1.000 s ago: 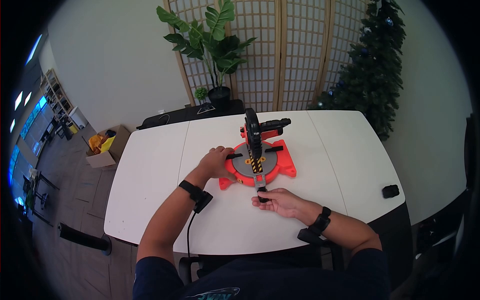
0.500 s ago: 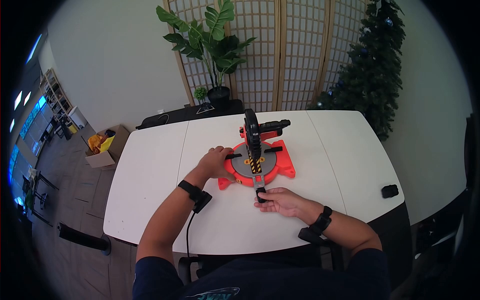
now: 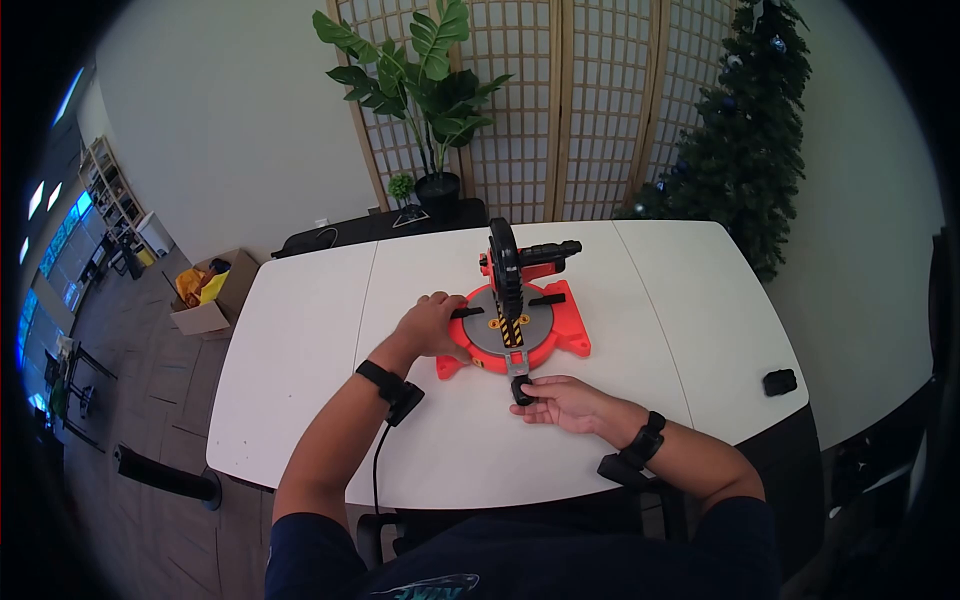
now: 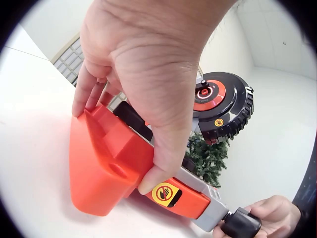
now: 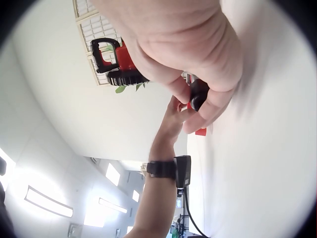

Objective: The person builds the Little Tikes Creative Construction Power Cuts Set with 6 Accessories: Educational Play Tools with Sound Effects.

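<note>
A toy miter saw (image 3: 540, 345) with a red base and a grey round turntable (image 3: 480, 330) stands on the white table. My left hand (image 3: 428, 325) grips the left side of the base, thumb on the front and fingers behind, as the left wrist view shows. At the front of the saw, my right hand (image 3: 565, 403) pinches the black knob (image 4: 241, 224) between thumb and fingers. Above the turntable rises the black saw blade guard (image 4: 228, 106), its black handle (image 3: 550, 250) pointing right. The knob's far side is hidden by fingers in the right wrist view.
A small black object (image 3: 780, 382) lies near the table's right edge. Behind the table (image 3: 290, 350) are a potted plant (image 3: 437, 190), a folding screen (image 3: 610, 110) and a decorated tree (image 3: 750, 150). A cardboard box (image 3: 235, 290) sits on the floor at left.
The fingers of my right hand have shifted slightly on the knob, and more of the knob shows now. My left hand has stayed on the base.
</note>
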The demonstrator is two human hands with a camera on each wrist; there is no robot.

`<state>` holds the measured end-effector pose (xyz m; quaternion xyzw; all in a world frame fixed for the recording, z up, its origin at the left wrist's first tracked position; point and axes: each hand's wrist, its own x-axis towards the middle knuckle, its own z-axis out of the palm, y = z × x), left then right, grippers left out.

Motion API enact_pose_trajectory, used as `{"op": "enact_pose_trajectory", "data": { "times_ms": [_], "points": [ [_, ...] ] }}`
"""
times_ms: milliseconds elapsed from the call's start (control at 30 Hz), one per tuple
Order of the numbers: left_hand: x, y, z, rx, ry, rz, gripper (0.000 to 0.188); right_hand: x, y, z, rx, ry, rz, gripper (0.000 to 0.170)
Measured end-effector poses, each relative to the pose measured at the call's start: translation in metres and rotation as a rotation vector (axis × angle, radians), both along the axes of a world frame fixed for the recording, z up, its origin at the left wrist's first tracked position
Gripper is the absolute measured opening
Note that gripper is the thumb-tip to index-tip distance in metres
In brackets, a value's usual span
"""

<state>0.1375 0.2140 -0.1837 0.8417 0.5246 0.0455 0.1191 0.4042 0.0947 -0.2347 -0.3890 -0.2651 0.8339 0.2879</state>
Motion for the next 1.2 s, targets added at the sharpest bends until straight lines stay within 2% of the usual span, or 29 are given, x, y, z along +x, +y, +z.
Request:
{"op": "enact_pose_trajectory", "data": {
  "times_ms": [167, 333, 533, 767, 1067, 1200],
  "points": [
    [0.000, -0.001, 0.000, -0.001, 0.002, 0.003, 0.108, 0.000, 0.001, 0.003, -0.024, 0.066, 0.022, 0.027],
    [-0.001, 0.000, -0.001, 0.010, -0.012, -0.009, 0.107, -0.006, -0.003, 0.001, 0.080, -0.050, 0.005, 0.026],
    [0.000, 0.000, -0.002, 0.017, -0.002, -0.005, 0.107, -0.001, 0.000, -0.006, 0.033, 0.027, 0.015, 0.025],
    [-0.001, -0.001, -0.004, 0.021, -0.017, -0.006, 0.108, -0.007, -0.004, -0.002, 0.054, -0.039, -0.022, 0.027],
    [0.000, -0.001, -0.003, 0.013, 0.014, 0.001, 0.109, -0.002, -0.003, -0.009, -0.006, 0.095, -0.055, 0.024],
    [0.000, 0.000, -0.005, 0.010, 0.013, 0.004, 0.110, -0.005, -0.005, -0.005, 0.036, -0.015, -0.059, 0.030]
  ]
}}
